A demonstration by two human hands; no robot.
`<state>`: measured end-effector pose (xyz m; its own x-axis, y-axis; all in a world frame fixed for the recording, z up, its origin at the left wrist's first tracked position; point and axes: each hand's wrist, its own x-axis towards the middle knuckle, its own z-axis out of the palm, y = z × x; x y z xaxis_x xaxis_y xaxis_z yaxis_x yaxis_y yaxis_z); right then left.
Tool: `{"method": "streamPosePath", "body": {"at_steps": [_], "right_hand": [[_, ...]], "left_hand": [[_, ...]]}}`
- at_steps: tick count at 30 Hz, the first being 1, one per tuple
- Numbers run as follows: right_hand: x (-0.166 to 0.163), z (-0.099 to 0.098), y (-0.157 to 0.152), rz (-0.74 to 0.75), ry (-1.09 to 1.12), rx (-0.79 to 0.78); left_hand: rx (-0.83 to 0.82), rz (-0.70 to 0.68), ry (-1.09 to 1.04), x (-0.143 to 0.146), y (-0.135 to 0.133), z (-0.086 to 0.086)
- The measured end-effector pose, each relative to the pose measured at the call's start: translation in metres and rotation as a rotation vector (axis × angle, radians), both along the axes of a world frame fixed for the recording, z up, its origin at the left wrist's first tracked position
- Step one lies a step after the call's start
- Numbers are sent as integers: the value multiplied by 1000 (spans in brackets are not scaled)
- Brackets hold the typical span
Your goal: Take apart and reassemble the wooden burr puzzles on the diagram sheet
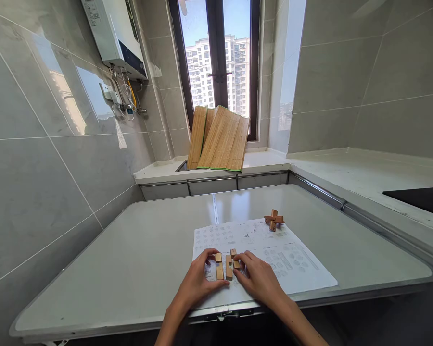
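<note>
My left hand [199,278] spans a notched wooden puzzle piece [220,272] lengthwise, index finger at its far end and thumb at its near end. A second notched wooden piece [228,274] lies just to the right, between my hands. My right hand [259,275] pinches a shorter-looking wooden piece [236,265] between thumb and index finger; part of it is hidden by the fingers. Another wooden piece [233,252] shows beyond the fingertips. All of these are over a printed paper sheet [303,269] with rows of small diagrams.
An assembled cross-shaped wooden puzzle [273,219] sits at the sheet's far right corner. Beneath is a white folding table [130,269] with a centre seam and metal edge. Behind it, a folded bamboo mat [223,139] leans on the counter [263,157] by the window.
</note>
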<state>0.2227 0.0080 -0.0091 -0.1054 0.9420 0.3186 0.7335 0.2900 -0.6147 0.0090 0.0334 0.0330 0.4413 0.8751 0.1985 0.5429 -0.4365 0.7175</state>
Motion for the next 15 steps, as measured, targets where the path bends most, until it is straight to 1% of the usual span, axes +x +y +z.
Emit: {"method": "streamPosePath", "body": {"at_steps": [3,6,10,12,15], "right_hand": [[3,1,-3,-21,99,9],[8,6,-8,-7,292,8],[12,20,-19,61,560,-85],[14,26,-24,83,612,-99],[15,33,-30,84,611,-88]], "left_hand": [[14,4,-23,2,-3,3],[61,25,-35,4,-7,8],[116,31,-66,7,-12,16],[136,30,-78,9,-14,21],[151,20,-80,13,-17,26]]}}
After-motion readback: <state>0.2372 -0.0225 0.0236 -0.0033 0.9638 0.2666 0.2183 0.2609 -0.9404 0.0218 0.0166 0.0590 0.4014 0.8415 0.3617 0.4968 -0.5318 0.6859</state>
